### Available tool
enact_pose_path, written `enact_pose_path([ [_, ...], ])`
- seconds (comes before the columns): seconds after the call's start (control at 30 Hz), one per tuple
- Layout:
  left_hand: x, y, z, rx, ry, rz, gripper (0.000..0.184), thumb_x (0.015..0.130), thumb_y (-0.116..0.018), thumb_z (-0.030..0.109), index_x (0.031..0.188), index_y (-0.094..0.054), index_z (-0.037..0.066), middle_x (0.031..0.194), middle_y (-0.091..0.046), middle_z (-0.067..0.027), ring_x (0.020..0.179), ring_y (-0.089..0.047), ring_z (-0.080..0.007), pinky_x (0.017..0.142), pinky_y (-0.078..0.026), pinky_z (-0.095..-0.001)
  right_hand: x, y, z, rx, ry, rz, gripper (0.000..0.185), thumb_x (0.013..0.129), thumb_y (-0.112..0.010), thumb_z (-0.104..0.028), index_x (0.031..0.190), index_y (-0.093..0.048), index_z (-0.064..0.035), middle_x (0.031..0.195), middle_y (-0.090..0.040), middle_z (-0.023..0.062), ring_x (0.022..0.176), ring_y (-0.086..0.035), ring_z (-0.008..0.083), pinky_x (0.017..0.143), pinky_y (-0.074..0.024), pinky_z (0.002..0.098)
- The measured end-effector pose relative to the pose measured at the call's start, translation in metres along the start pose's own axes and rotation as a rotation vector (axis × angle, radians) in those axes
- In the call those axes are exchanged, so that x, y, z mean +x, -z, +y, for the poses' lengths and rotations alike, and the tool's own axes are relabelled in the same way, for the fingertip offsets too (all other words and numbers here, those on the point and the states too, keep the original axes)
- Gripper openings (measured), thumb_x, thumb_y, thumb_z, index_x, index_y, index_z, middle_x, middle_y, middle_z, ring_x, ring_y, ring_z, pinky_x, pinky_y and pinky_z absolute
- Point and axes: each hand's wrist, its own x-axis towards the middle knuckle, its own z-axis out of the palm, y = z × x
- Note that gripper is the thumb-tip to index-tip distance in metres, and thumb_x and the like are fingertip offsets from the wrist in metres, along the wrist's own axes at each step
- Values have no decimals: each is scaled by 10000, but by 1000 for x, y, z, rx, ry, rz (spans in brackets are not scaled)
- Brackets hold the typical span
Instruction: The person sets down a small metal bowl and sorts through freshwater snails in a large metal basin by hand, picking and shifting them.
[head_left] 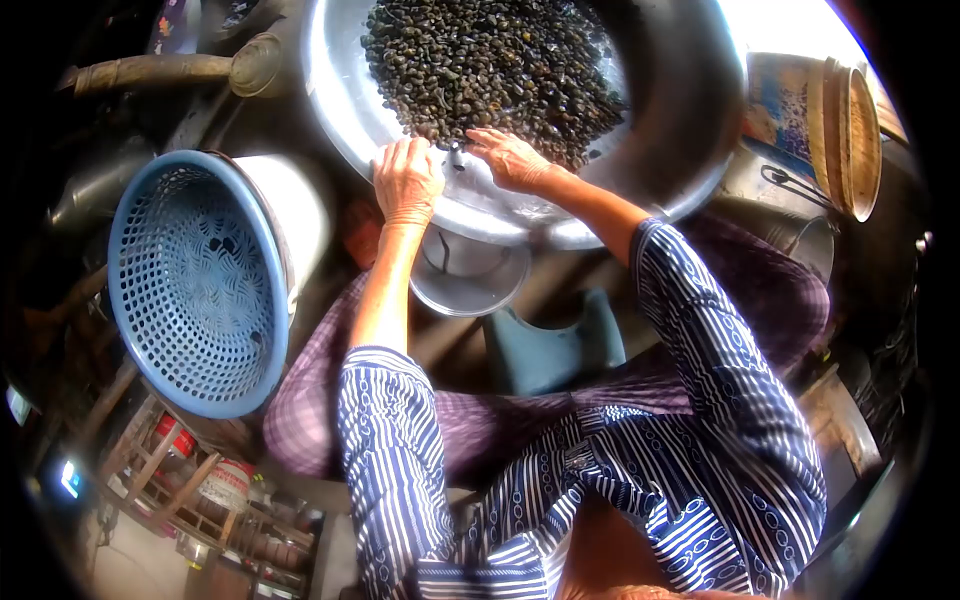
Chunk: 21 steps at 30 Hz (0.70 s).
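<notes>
A wide metal basin (pixel 340 110) holds a heap of small dark snails or shells (pixel 490 70). My left hand (pixel 408 180) rests at the basin's near edge with its fingers bent together over the near side of the heap; what they hold, if anything, is hidden. My right hand (pixel 508 160) is just to the right, inside the basin, its fingers reaching left at the heap's near edge. A few dark pieces lie on the bare metal between the two hands. Whether the right fingertips grip a piece is too small to tell.
A blue perforated basket (pixel 200 370) with a few dark bits sits on a white bucket (pixel 290 205) at the left. Below the basin are a small grey bowl (pixel 470 290) and a blue-green stool (pixel 550 355). A worn bucket (pixel 790 110) lies at the upper right.
</notes>
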Motion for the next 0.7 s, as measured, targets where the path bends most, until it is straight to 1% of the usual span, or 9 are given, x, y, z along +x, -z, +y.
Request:
enact_pose_path([
  [0.07,-2,0,0,14,6,-7,33,692,-533,113,712,-528,88,745,-559,-62,755,-532,-243,721,-410,-364,-4,-11,6,-108,-6,23,367,700,-445,-20,1054,-542,-8,1257,-377,183,1152,-379,299,909,-368,414],
  [0.1,-2,-1,2,24,9,-6,35,687,-535,114,709,-525,88,741,-558,-61,751,-530,-242,715,-410,-364,-13,-14,10,-257,38,-43,296,745,-469,-124,1002,-572,-20,1196,-436,158,1106,-425,270,874,-388,393],
  [0.17,-2,-1,3,27,-1,-5,41,678,-539,114,705,-526,87,735,-556,-59,739,-527,-239,701,-410,-359,-31,2,5,-155,-25,-351,283,775,-487,-228,966,-584,-42,1069,-527,107,1037,-470,241,856,-384,356],
  [0.2,-1,1,4,31,0,-4,42,675,-542,115,704,-527,88,736,-557,-58,735,-527,-238,696,-408,-358,-42,8,5,-157,-15,-269,314,769,-512,-341,853,-601,-53,900,-568,81,905,-508,213,783,-411,354],
  [0.27,-2,1,4,35,-1,-2,43,673,-544,115,702,-528,89,736,-558,-57,732,-528,-237,691,-406,-357,-47,29,0,-117,-48,-184,213,762,-468,-179,851,-602,-39,861,-577,105,848,-523,241,751,-436,366],
  [0.37,-1,1,6,42,-11,-30,41,670,-548,116,696,-527,92,731,-559,-52,728,-530,-235,684,-401,-363,-35,12,9,128,-160,-37,294,700,-396,-11,927,-583,-1,937,-566,165,894,-531,299,792,-440,385],
  [0.43,0,2,7,81,13,-27,41,669,-553,119,688,-524,98,720,-558,-49,721,-531,-234,680,-399,-363,-19,-2,8,162,-230,43,323,734,-374,-17,1022,-519,10,1004,-528,226,957,-519,344,845,-429,396],
  [0.5,0,3,8,72,18,-26,21,670,-540,107,677,-529,91,708,-559,-62,715,-534,-251,688,-406,-369,-4,-12,6,291,-344,69,331,738,-369,-4,1044,-495,20,1070,-493,229,1010,-489,336,881,-407,396],
  [0.7,-1,1,8,78,33,-50,26,670,-540,114,668,-522,95,698,-554,-59,709,-531,-247,672,-406,-371,11,-27,2,226,-352,198,357,720,-403,32,1061,-503,-3,1122,-462,220,1061,-442,329,896,-388,406],
])
